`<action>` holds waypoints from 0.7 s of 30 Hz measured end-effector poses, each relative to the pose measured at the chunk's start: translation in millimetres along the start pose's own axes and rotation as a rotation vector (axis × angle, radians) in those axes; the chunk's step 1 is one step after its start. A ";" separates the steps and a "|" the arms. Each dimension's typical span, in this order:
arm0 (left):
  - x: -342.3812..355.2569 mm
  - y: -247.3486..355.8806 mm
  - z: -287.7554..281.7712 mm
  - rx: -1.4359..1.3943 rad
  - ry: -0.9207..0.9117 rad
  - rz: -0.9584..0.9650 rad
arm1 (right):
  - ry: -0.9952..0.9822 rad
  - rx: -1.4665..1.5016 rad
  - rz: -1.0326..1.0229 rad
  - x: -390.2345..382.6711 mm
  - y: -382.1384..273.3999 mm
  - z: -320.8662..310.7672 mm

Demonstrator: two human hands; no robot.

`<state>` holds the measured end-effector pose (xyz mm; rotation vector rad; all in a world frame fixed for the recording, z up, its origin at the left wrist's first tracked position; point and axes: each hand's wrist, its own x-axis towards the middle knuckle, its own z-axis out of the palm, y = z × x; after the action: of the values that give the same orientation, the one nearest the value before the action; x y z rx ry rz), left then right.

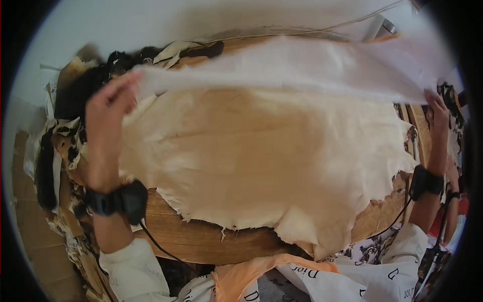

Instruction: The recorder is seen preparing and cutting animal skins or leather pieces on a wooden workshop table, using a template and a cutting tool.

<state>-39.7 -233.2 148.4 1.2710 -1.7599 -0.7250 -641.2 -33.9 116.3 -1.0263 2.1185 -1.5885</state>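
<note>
A thin, whitish translucent sheet (302, 65) is stretched in the air between my hands, its near edge pulled nearly straight. My left hand (111, 100) pinches one corner at the upper left, fingers closed. At the far right, my right hand (436, 109) is closed on the other corner. Below the sheet lies a large pale cream hide (241, 161), spread flat with ragged edges and a tan patch in the middle. The raised sheet hides the hide's far side. Wood of a brown table (196, 244) shows along the hide's near edge.
Black, white and brown furry hide scraps (80, 95) are heaped at the left. Cardboard (43, 236) stands beside them. A pale wall (151, 25) with a cable rises behind the table. Another person's arm (451, 221) appears at the right rim. Black bands with cables circle my wrists.
</note>
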 end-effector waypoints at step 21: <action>-32.6 -134.2 74.0 0.016 -0.278 -0.510 | -0.096 -0.638 0.193 -9.2 102.1 106.1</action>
<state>-36.4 -246.6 -7.6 1.7225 -1.6639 -1.2258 -606.2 -89.1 -16.0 -0.9964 2.6220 -0.7610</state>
